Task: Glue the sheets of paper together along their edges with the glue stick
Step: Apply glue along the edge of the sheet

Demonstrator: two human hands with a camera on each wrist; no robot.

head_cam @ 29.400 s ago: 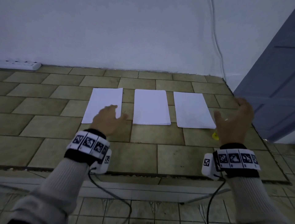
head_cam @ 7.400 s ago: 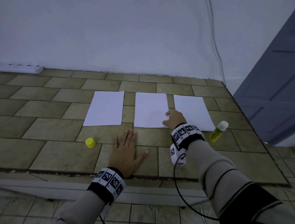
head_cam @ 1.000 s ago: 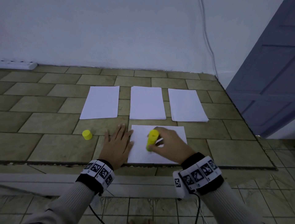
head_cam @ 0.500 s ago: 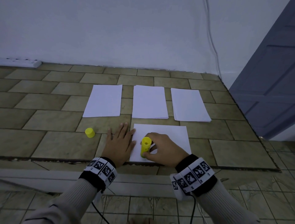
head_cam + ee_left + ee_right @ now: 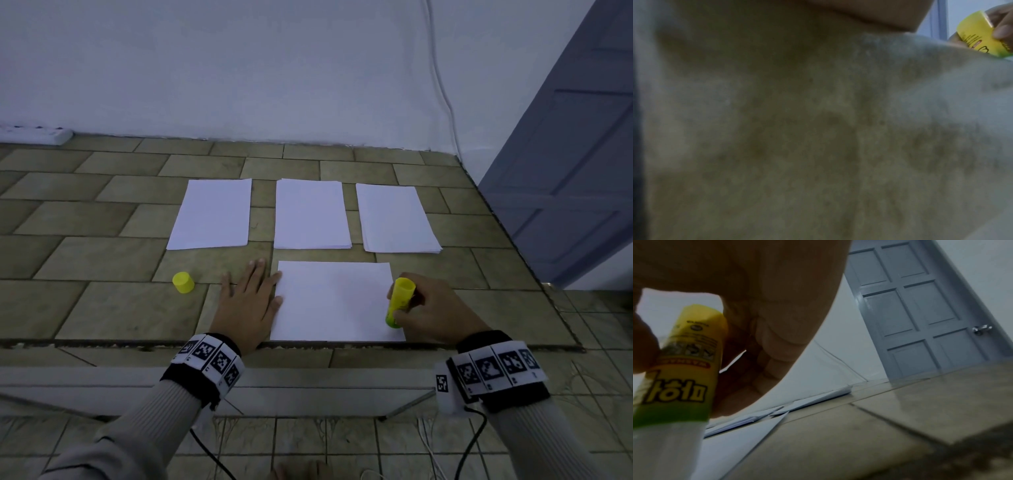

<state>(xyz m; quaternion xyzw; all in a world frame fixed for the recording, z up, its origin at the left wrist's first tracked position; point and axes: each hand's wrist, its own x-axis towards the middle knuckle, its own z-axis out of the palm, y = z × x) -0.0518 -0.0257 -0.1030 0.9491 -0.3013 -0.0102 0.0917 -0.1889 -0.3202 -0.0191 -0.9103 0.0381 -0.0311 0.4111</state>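
My right hand [image 5: 435, 310] grips the glue stick [image 5: 399, 301], fingers [image 5: 764, 344] curled round its yellow barrel, thumb on the near side. The stick stands tilted, its lower end down on the loose sheet [image 5: 334, 301] close to that sheet's right edge, near the front right corner. The right wrist view shows the barrel's printed label [image 5: 684, 369] close up.

My left hand [image 5: 248, 305] lies flat, fingers straight and spread. Its palm rests on the tiled floor [image 5: 102, 308] and the fingertips touch the sheet's left edge.

The sheet lies crosswise at the front lip of the raised tiles. Beyond it three paper stacks sit in a row: left stack [image 5: 212, 214], middle stack [image 5: 311, 214], right stack [image 5: 397, 219], each apart from the next. The yellow cap [image 5: 183, 282] stands on the floor to the left of my left hand, apart from it.

The left wrist view is mostly blurred tile, with the glue stick at its upper right corner. A grey door [image 5: 920, 313] stands to the right.
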